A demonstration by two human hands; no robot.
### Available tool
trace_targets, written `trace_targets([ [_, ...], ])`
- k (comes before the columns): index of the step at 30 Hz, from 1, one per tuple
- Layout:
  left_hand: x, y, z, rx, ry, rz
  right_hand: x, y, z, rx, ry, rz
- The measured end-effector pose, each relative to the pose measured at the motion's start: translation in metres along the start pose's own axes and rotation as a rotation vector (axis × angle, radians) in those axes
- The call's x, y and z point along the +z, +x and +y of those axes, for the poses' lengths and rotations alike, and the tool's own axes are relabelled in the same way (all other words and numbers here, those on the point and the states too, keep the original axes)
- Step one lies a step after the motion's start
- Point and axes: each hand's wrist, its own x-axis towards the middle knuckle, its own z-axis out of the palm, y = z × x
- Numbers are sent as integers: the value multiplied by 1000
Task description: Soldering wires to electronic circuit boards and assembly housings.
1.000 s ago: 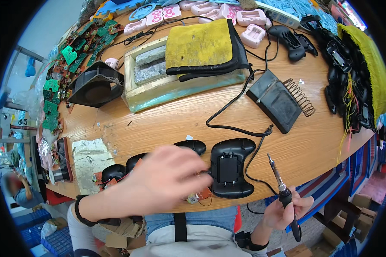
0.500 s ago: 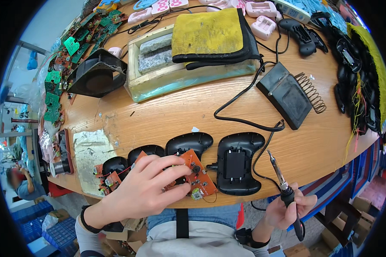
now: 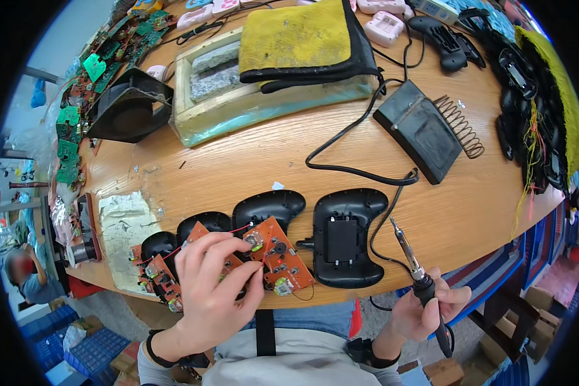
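Observation:
My right hand grips a soldering iron by its black handle, with the metal tip pointing up and away from me. My left hand is over an orange circuit board, its thumb and fingertips pinched at a thin red wire on the board. That board lies tilted against a black game controller shell. To its right rests another black controller shell with a rectangular compartment in the middle. More orange boards with small parts lie left of my left hand, beside further black shells.
Behind are a soldering iron stand with a coiled spring, a wooden tray under a yellow cloth, and a black fan. Green boards pile at left, black controller parts at right. A solder spool stands near the left edge.
My left hand's fingers have drawn together from lying spread across the board to a pinch at the red wire. My right hand still holds the soldering iron. The whole view has shifted slightly.

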Motion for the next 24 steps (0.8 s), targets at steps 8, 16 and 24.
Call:
trace_targets([
  [8, 0, 21, -11, 73, -222, 138, 0, 1, 1, -9, 6, -4],
  [16, 7, 58, -7, -56, -676, -46, 10, 3, 1, 11, -61, 60],
  [24, 36, 62, -3, 155, -335, -25, 6, 7, 3, -12, -74, -106],
])
